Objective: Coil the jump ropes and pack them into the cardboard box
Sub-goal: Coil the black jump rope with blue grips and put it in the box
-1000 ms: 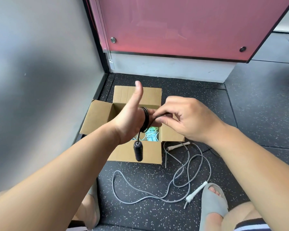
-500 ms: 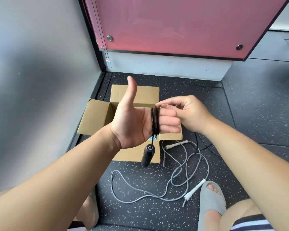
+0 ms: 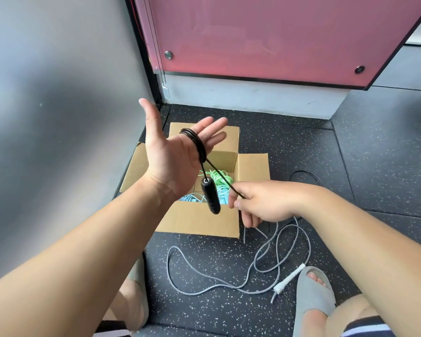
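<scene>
**Halfway through the black rope, grey one still waiting**

While the black jump rope (image 3: 195,141) is only partly wound, it's clearly the one being worked on right now. Several loops sit around the fingers of the left hand (image 3: 174,154), which is spread flat, palm up, not clenched at all. One black handle (image 3: 210,197) dangles from the coil, hanging above the cardboard box (image 3: 199,220). A strand runs from the coil down to the right hand (image 3: 260,204), which pinches it between the fingertips. More black cord trails off on the floor behind that hand, so I'd say there's a fair bit left to wrap.

Inside the box you can see green rope (image 3: 216,177) and light blue rope (image 3: 192,198) already packed, so that part looks done.

Still to go, as far as I can tell: the grey jump rope (image 3: 265,263) lies loose and tangled on the floor just in front of the box, near a grey slipper (image 3: 314,295). It's totally uncoiled, with a white handle (image 3: 289,279) showing.
</scene>
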